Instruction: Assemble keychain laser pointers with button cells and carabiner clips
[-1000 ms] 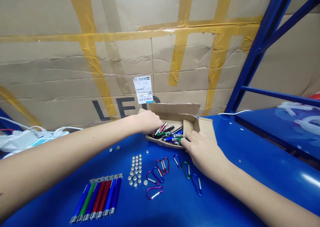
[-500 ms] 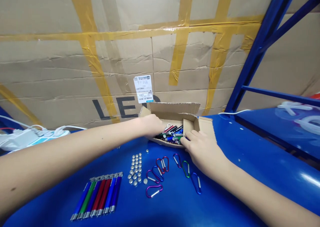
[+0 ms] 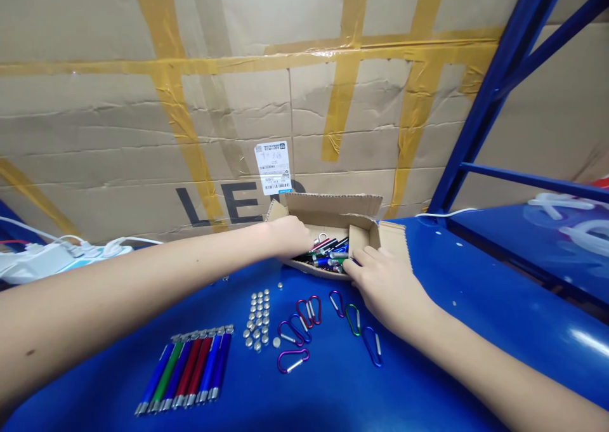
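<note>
A small open cardboard box [image 3: 333,203] stands on the blue table, holding a jumble of coloured pen-like metal tubes [image 3: 333,254] with silver ends. My left hand [image 3: 289,235] reaches into the box's left side, its fingers hidden behind the hand and among the contents. At the front right, my right hand [image 3: 380,276] grips the box's edge with bent fingers. In front of the box lie several carabiners, among them a purple carabiner [image 3: 293,361], a green carabiner [image 3: 353,321] and a blue carabiner [image 3: 372,347].
Small silver discs [image 3: 259,323] lie in rows left of the carabiners. A row of blue, green and red tubes [image 3: 190,372] lies at the front left. Behind stands a large taped carton [image 3: 238,127]; a white power strip [image 3: 61,264] sits left, a blue metal frame [image 3: 490,102] right.
Almost nothing differs. My left hand has shifted very slightly at the box, while my right hand keeps its place on the edge.
</note>
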The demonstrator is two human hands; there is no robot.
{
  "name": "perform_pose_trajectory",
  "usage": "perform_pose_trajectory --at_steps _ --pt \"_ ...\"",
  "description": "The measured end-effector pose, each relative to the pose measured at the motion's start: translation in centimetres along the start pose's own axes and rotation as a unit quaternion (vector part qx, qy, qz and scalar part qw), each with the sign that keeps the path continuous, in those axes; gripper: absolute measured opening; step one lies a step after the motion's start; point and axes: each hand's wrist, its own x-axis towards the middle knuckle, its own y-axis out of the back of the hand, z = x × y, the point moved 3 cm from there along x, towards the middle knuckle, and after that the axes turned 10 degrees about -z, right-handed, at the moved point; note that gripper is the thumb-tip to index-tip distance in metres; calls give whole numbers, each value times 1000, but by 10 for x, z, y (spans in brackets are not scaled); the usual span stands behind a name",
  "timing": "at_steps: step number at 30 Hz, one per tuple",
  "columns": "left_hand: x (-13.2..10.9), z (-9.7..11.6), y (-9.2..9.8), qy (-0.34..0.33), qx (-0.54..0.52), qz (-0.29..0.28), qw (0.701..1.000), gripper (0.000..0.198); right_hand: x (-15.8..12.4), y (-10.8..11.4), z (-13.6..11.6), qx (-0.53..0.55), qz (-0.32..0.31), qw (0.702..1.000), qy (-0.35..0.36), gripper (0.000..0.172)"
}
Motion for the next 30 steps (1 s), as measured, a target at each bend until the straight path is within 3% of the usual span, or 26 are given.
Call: perform_pose_trajectory --at_steps 5,9,12,14,16,17,20,22,24,26,27,28,30 --pt "-3 -11 7 28 -15 -17 999 12 -1 0 0 1 6 1000 3 13" --pt "-13 -33 14 52 -141 22 988 19 -3 0 0 5 8 1000 2 12" --pt "-19 -45 12 50 -296 58 952 20 -3 1 -1 3 14 1000 2 10" --pt "-19 -48 8 65 -398 80 912 20 -3 1 -2 0 15 1000 1 10" --pt "-17 -47 2 82 -537 83 835 22 -3 1 -2 -1 11 1000 -2 10" --pt "-15 -45 -1 83 -624 78 773 23 -3 1 -2 -1 9 1000 -4 11" --pt "-10 -37 -4 30 -854 62 516 13 -3 1 -2 -2 2 1000 -5 14" --pt "-9 -34 -1 -22 -924 68 377 9 -3 1 -2 1 -2 1000 -4 15" --pt "-8 -33 1 -55 -947 81 306 12 -3 0 -2 4 -2 1000 -3 15" --pt "-7 -32 2 -64 -946 95 303 12 -3 0 -1 6 0 1000 -3 15" --pt "-6 -32 3 -62 -937 102 328 13 -3 0 -1 5 0 1000 -4 16" --pt "-5 -31 5 -56 -919 104 376 14 -3 0 -1 5 1 1000 -4 16" --pt "-4 -29 8 -14 -841 101 531 22 -3 1 -2 4 4 1000 -2 16"
